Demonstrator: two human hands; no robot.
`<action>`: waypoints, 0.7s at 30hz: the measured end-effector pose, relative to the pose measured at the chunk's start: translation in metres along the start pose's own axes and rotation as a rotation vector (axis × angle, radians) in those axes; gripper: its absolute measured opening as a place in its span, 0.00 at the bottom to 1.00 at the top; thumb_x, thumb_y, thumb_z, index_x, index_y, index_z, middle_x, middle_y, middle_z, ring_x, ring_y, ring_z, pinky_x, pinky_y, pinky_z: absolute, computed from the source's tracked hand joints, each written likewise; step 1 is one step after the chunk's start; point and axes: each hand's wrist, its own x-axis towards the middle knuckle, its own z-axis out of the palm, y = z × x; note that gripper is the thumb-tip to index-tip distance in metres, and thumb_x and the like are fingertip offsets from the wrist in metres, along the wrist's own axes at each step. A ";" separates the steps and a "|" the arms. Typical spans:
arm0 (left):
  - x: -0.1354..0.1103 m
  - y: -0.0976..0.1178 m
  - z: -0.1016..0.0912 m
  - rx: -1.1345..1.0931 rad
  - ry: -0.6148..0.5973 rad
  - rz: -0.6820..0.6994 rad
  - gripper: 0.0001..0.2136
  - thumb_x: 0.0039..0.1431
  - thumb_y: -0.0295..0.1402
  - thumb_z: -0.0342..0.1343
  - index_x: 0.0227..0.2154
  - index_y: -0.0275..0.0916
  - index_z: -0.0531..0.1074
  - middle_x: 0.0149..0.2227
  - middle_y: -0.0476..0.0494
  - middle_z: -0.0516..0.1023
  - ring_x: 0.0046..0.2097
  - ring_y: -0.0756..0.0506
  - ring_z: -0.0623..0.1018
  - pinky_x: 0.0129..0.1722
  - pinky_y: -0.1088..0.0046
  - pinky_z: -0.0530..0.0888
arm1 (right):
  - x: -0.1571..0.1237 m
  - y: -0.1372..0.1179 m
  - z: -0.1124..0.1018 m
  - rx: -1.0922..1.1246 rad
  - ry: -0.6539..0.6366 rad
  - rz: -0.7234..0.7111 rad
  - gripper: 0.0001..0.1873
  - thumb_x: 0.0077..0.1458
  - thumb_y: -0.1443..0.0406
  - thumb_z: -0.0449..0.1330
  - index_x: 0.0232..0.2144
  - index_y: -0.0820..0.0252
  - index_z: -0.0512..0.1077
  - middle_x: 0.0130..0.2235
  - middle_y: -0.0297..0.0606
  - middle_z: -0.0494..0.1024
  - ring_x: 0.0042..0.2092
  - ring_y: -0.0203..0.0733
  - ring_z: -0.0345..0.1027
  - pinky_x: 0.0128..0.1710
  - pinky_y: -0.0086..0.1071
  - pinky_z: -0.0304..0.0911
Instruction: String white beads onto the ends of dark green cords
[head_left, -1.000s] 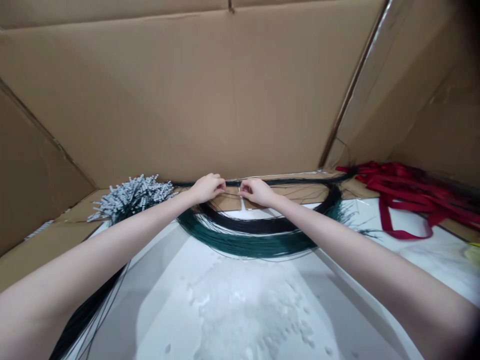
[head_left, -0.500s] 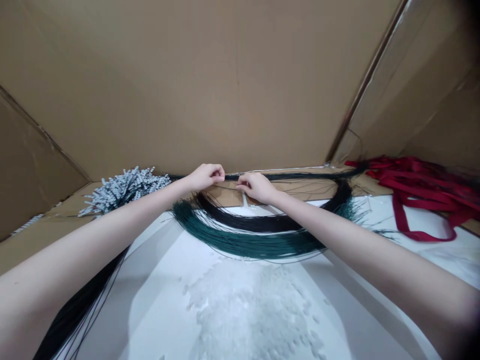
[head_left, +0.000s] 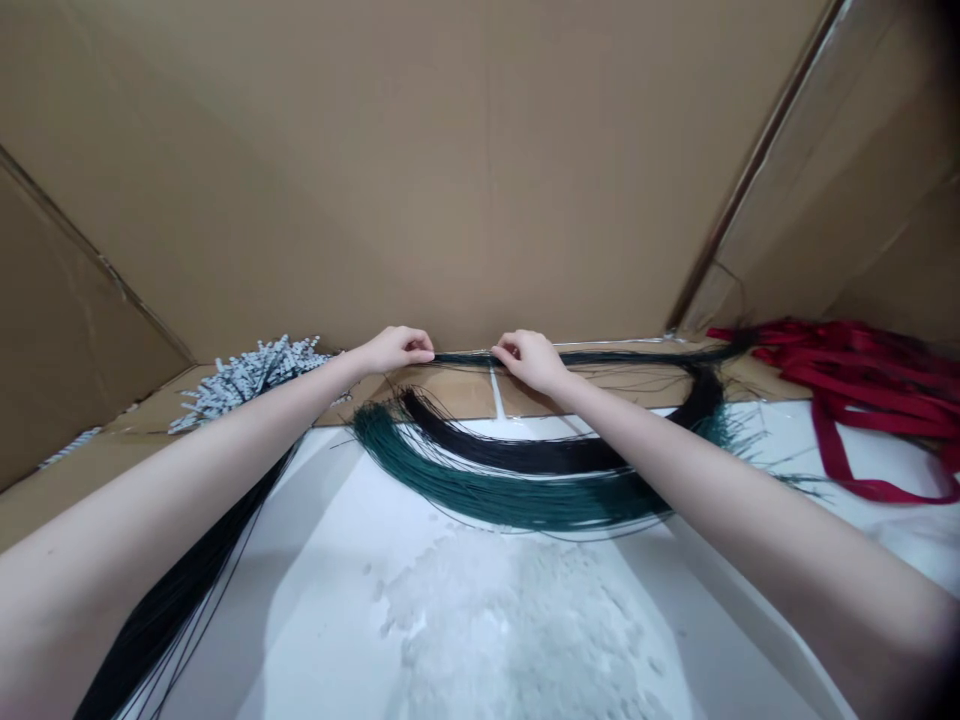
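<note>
Against the back cardboard lies a long thin bundle of dark wires (head_left: 465, 358), running sideways. My left hand (head_left: 399, 349) pinches at this bundle, thumb and forefinger pressed together. A short way to its right, my right hand (head_left: 531, 360) also has its fingers closed on the bundle; how many strands each hand grips cannot be made out. Below them curve a bundle of black wires (head_left: 517, 454) and, nearer me, a bundle of green wires (head_left: 487, 498). My right forearm passes over both curved bundles and hides part of them.
At the left, a bunch of dark stems with pale, beaded-looking tips (head_left: 259, 375) trails towards me beneath my left forearm. Red ribbon (head_left: 855, 375) is heaped at the right. Tall cardboard walls (head_left: 480, 170) enclose the white, smudged work surface (head_left: 465, 620).
My hands have moved apart, the left slightly left and the right to the right and up onto the bundle. The view has shifted slightly.
</note>
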 end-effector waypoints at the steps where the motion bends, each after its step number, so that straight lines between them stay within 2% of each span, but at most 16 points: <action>1: 0.003 0.002 0.003 0.012 0.004 -0.009 0.13 0.66 0.37 0.55 0.47 0.33 0.71 0.46 0.40 0.75 0.44 0.44 0.78 0.44 0.61 0.77 | 0.002 -0.001 0.001 -0.020 0.018 -0.007 0.15 0.64 0.61 0.58 0.50 0.62 0.70 0.51 0.43 0.74 0.48 0.44 0.71 0.47 0.44 0.70; 7: 0.024 0.021 0.021 0.083 0.014 -0.059 0.14 0.66 0.37 0.55 0.49 0.34 0.70 0.48 0.40 0.75 0.46 0.43 0.77 0.46 0.59 0.77 | 0.013 -0.012 0.013 -0.116 0.042 -0.111 0.16 0.63 0.61 0.58 0.51 0.62 0.70 0.52 0.44 0.73 0.50 0.46 0.70 0.49 0.46 0.69; 12: 0.033 0.032 0.034 0.126 0.004 -0.078 0.14 0.66 0.36 0.55 0.49 0.34 0.71 0.48 0.39 0.74 0.47 0.42 0.77 0.46 0.59 0.77 | 0.019 -0.016 0.021 -0.157 0.054 -0.144 0.16 0.63 0.61 0.58 0.51 0.62 0.70 0.52 0.44 0.73 0.50 0.46 0.70 0.49 0.46 0.69; 21: 0.032 0.036 0.035 0.135 0.044 -0.021 0.13 0.66 0.36 0.55 0.49 0.34 0.70 0.49 0.39 0.74 0.47 0.43 0.77 0.46 0.59 0.77 | 0.015 -0.021 0.021 -0.116 0.079 -0.203 0.16 0.63 0.61 0.58 0.51 0.62 0.70 0.53 0.44 0.73 0.51 0.47 0.70 0.50 0.47 0.68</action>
